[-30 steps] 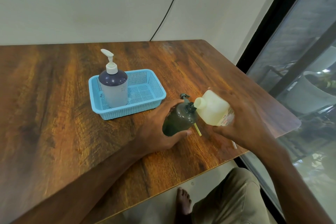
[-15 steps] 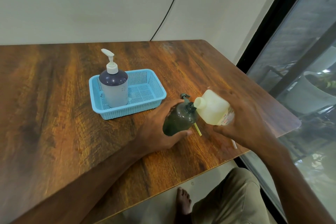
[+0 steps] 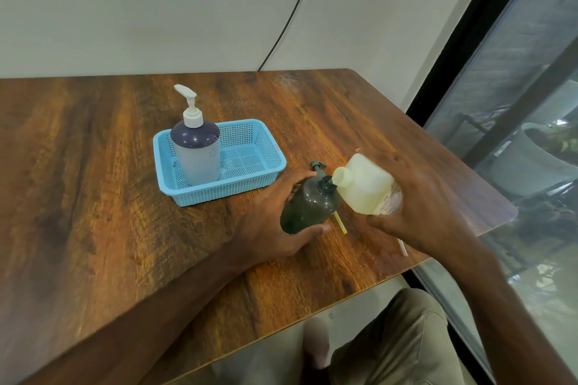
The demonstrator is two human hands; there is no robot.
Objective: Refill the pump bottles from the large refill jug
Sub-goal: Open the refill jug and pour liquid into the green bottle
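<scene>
The right hand [image 3: 419, 206] grips the cream refill jug [image 3: 364, 189] round its body, tipped so that its open mouth points left and meets the neck of the dark pump bottle [image 3: 308, 208]. The left hand [image 3: 275, 222] curls round that bottle from the left, thumb on its near side, holding it on the wooden table [image 3: 93, 197] towards the right near edge. A dark pump head [image 3: 316, 166] lies on the table just beyond the bottle, and a yellowish tube [image 3: 340, 222] shows on its near right side. Further left and farther back sits a blue mesh basket [image 3: 219, 194] with a white-pump bottle [image 3: 195, 150] standing upright in its left end. A black cable [image 3: 291, 9] runs down the far wall
</scene>
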